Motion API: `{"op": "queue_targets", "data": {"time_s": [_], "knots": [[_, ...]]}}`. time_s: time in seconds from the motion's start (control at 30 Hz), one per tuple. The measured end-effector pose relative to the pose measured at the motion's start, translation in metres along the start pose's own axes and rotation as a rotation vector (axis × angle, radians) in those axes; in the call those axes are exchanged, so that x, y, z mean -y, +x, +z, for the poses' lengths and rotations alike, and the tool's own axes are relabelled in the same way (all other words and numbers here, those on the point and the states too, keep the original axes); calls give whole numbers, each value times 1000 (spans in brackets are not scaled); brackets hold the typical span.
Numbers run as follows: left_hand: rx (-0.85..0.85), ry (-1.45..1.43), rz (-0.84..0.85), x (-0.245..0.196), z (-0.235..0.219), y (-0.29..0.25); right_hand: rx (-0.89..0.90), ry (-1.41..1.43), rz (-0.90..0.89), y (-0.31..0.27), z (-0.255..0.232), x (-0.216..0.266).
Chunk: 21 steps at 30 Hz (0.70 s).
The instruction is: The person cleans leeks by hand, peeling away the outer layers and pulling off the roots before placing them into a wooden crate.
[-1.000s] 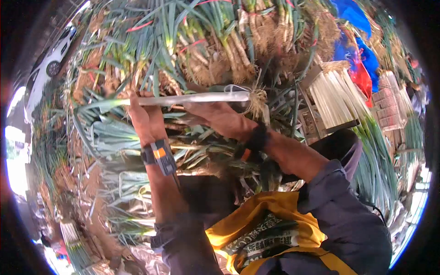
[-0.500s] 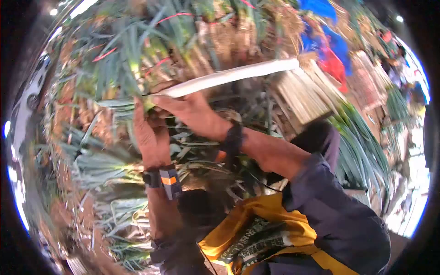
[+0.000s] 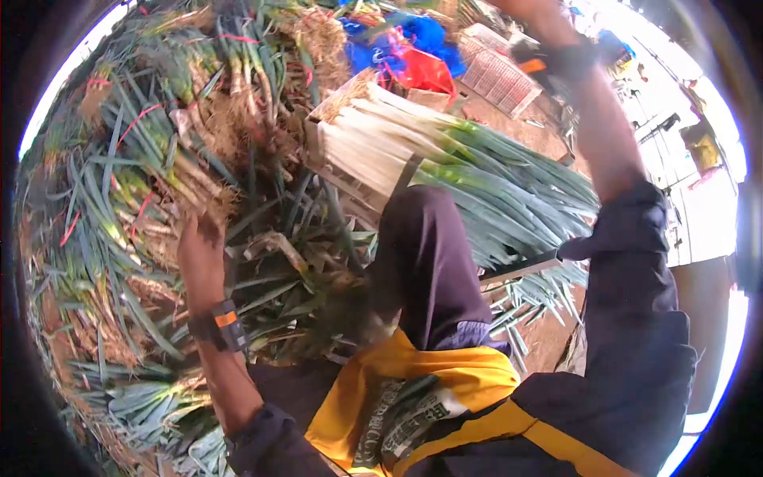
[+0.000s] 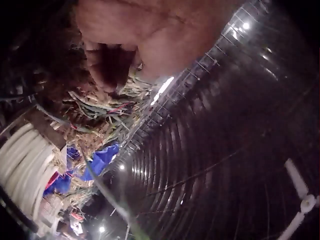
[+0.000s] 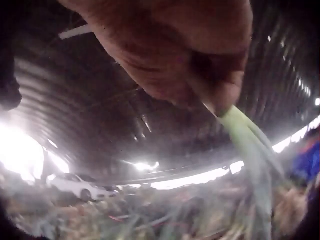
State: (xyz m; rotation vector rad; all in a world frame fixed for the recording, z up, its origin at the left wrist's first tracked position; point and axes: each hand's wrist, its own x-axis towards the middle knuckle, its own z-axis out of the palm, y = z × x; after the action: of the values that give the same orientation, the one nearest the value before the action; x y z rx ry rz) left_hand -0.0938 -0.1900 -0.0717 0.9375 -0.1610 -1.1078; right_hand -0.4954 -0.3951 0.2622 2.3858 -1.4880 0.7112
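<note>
Long pale-green leek stalk [image 5: 245, 135] is gripped in right hand [image 5: 175, 50]; left hand [image 3: 199, 250] is pressed, grip unclear, into rooty, dirt-caked leek pile [image 3: 135, 183].

We wear a dark navy long-sleeved jacket [image 3: 636, 374], a yellow printed apron [image 3: 413, 397] at six o'clock, and black wristbands with orange tabs [image 3: 218, 324].

A heap of untrimmed green onions [image 3: 151, 159] with rooty ends lay beside a crate [image 3: 350, 187] stacked with cleaned white stalks [image 3: 381, 135], near blue and red sheeting [image 3: 413, 48], a white plastic basket [image 3: 497, 75], and a white car [image 5: 77, 186] parked under the arched roof [image 4: 235, 130].
</note>
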Motion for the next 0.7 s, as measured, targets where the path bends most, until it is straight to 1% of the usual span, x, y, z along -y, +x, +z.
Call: {"op": "queue_targets", "data": {"time_s": [0.07,0.13,0.2,0.23,0.3,0.33,0.37,0.4,0.47,0.53,0.57,0.67,0.7], "knots": [[62,17,-10,3,-12,9,-34,-384,-300,-10,-6,-81],[89,52,-30,11,-7,4,91,-408,-450,-34,11,-144],[79,91,-32,7,16,-15,321,-491,-422,-54,81,-206],[9,177,-27,8,25,-25,490,-438,-374,-72,112,-209],[25,212,-37,11,15,-25,814,-335,-231,-108,175,-213],[32,229,-43,13,10,-25,798,-336,-318,-126,209,-218],[-5,268,-55,13,15,-33,749,-174,-243,-141,222,-203],[-45,310,-71,11,26,-48,588,-82,-371,-152,281,-231],[-100,384,-102,7,31,-63,804,-25,-382,-139,301,-215],[-124,436,-132,6,26,-68,873,257,-136,-125,308,-191],[-219,518,-114,9,27,-66,898,385,-3,-122,314,-191],[-294,309,-135,28,8,-56,935,299,-189,-116,345,-194],[-124,677,-18,35,8,-59,886,453,-106,-125,349,-194]]}}
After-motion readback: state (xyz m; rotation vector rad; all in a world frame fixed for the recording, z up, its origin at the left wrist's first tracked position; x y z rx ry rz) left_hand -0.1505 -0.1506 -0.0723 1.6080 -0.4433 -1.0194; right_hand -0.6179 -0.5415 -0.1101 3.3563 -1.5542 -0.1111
